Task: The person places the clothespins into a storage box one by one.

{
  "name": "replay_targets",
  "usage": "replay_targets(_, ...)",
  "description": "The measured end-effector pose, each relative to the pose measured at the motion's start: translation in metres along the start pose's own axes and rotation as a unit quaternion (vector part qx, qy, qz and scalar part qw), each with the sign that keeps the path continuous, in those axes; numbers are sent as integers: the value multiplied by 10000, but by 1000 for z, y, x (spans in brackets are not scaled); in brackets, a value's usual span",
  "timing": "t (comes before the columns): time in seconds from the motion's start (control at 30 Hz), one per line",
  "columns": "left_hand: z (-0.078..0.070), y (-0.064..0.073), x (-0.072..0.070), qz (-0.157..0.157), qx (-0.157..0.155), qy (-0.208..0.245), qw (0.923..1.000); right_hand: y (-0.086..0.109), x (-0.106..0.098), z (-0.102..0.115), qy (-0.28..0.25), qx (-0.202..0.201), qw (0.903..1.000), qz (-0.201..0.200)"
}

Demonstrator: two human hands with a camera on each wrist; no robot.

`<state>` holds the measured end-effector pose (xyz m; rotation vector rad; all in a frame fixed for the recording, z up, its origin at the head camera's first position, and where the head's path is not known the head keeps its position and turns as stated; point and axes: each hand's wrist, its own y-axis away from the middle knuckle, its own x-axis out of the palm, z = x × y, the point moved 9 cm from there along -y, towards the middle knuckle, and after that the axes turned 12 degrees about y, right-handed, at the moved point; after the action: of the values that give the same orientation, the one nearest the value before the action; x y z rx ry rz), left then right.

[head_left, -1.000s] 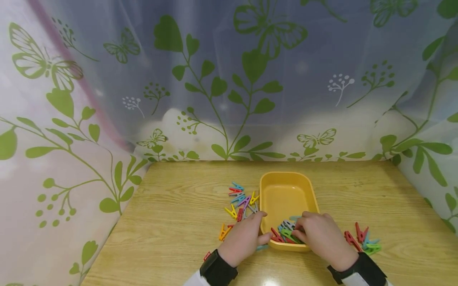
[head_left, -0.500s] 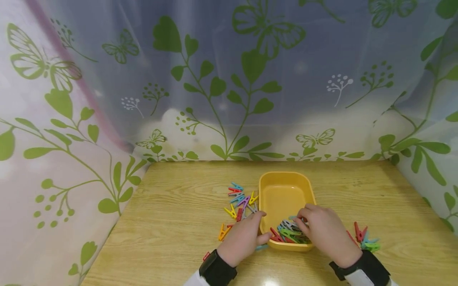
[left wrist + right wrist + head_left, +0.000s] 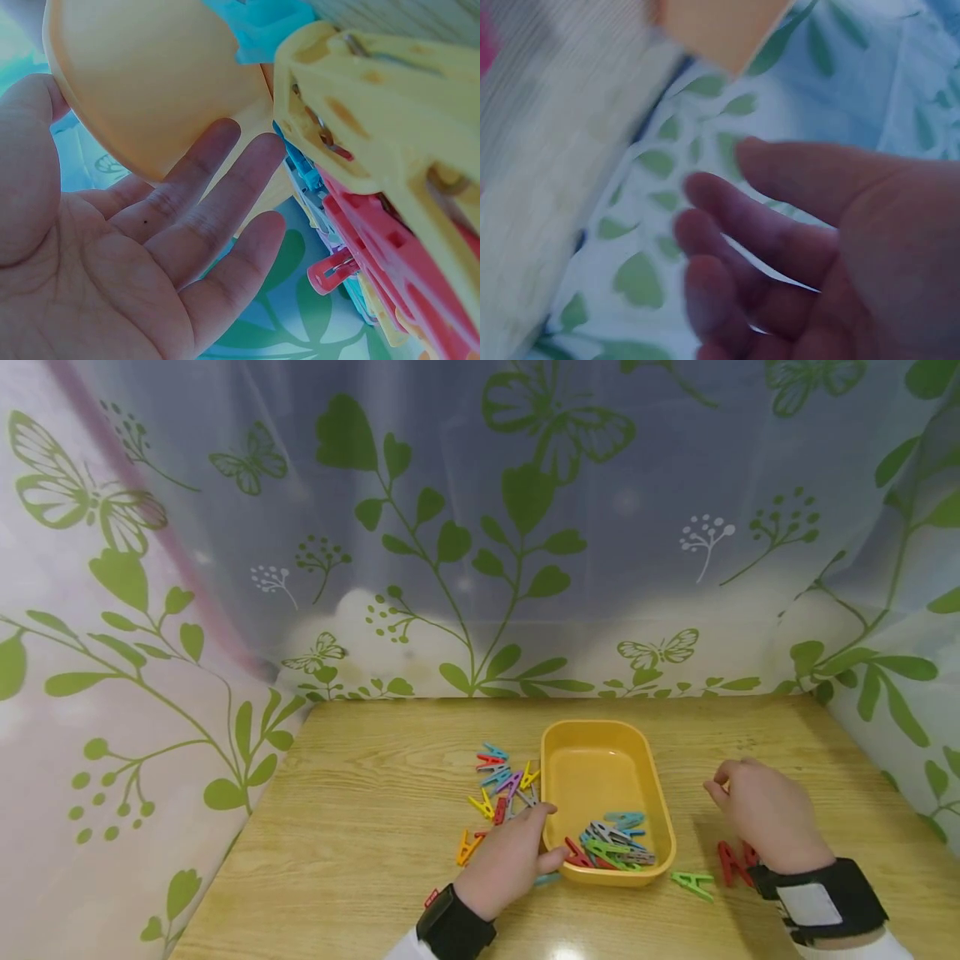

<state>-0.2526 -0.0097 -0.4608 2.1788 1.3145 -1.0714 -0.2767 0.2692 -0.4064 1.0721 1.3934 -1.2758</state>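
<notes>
A yellow plastic tray (image 3: 600,777) stands on the table with several coloured clothespins gathered at its near end, among them a green clothespin (image 3: 603,850). My left hand (image 3: 504,862) is at the tray's left side, its thumb right by the near rim. Seen from the left wrist, its fingers (image 3: 225,187) lie loosely spread against the tray wall, holding nothing. My right hand (image 3: 772,814) is over the table to the right of the tray. Its fingers are gently bent with nothing between them in the right wrist view. Beneath it lies a red clothespin (image 3: 727,862).
Several loose clothespins lie left of the tray, including a purple clothespin (image 3: 513,783) and an orange clothespin (image 3: 468,847). Another, light green clothespin (image 3: 692,882) lies by the tray's right near corner. A printed curtain (image 3: 420,643) hangs behind the wooden table (image 3: 360,827).
My right hand has left the tray and moved right over the table, uncovering the clothespins in the tray and a green one beside it. The left hand has stayed put.
</notes>
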Motion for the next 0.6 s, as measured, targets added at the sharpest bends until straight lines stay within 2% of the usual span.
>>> replay_targets(0.13, 1, 0, 0, -7, -39, -9, 10000, -3, 23, -25, 35, 178, 9950, 986)
replay_targets(0.3, 2, 0, 1, 23, -101, 23, 9999, -2, 44, -40, -121, 352, 9839, 1746)
replay_targets(0.43, 1, 1, 1, 44, -141, 64, 9999, 1, 55, -46, -256, 455, 9771, 2064)
replay_targets(0.6, 1, 1, 0, 57, -186, 79, 9998, 3, 64, -50, -344, 547, 9749, 2129)
